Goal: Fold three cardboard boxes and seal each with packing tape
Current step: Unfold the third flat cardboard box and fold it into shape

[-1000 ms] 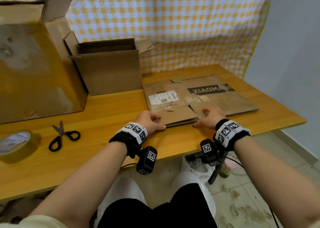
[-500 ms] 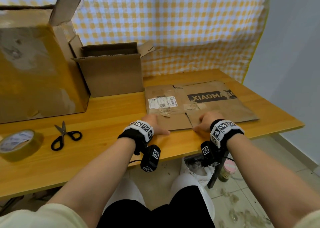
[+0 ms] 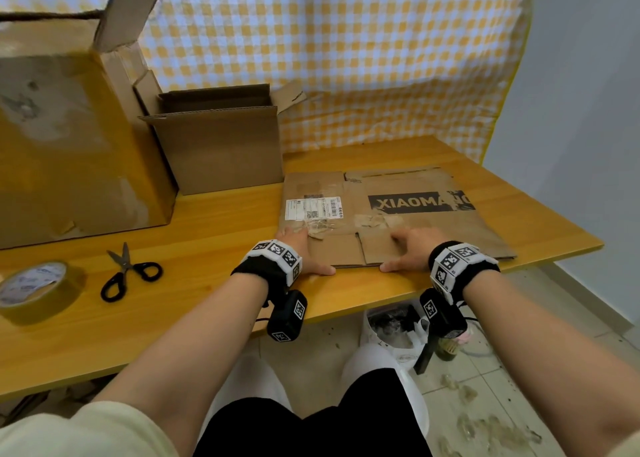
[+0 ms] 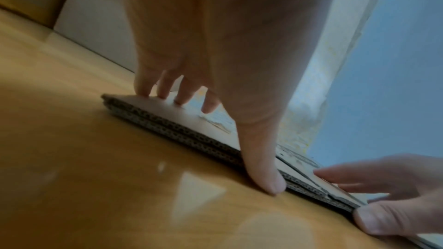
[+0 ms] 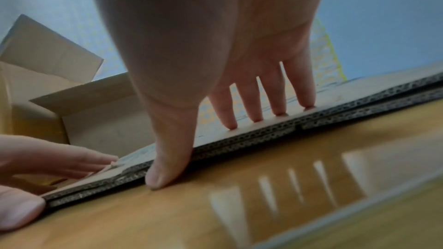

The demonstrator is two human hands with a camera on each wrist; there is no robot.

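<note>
Item 1 — flattened box [image 3: 398, 221]: lies flat on wooden table [image 3: 214, 293], approx 1 o'clock from the person, near edge close to table's front edge. White shipping label [image 3: 312, 208] on its left part, black printed band reading upside down on its right. Corrugated edges stacked in layers, per both wrist views.

Item 2 — left hand [image 3: 298, 248]: on near-left corner of flattened box. Fingers [image 4: 165, 86] roughly straight, tips resting on top face; thumb down at the front edge, tip touching the table. Not curled round anything.

Item 3 — right hand [image 3: 408, 248]: on near edge of same box, just right of the flap slit. Fingers [image 5: 275, 97] spread & straight, tips pressing on top face; thumb against front edge, tip on the table.

Item 4 — small open box [image 3: 221, 144]: upright, flaps up, approx 11 o'clock, just beside flattened box's far-left corner.

Item 5 — large box [image 3: 69, 137]: upright, 10 o'clock, touching the small one, one flap raised.

Item 6 — scissors [image 3: 128, 273]: black handles, closed, 9 o'clock, well apart from left hand.

Item 7 — packing tape roll [image 3: 34, 290]: lying flat, beyond scissors at far 9 o'clock, near picture edge.

Backdrop: yellow-white check cloth [image 3: 346, 58] behind table.
</note>
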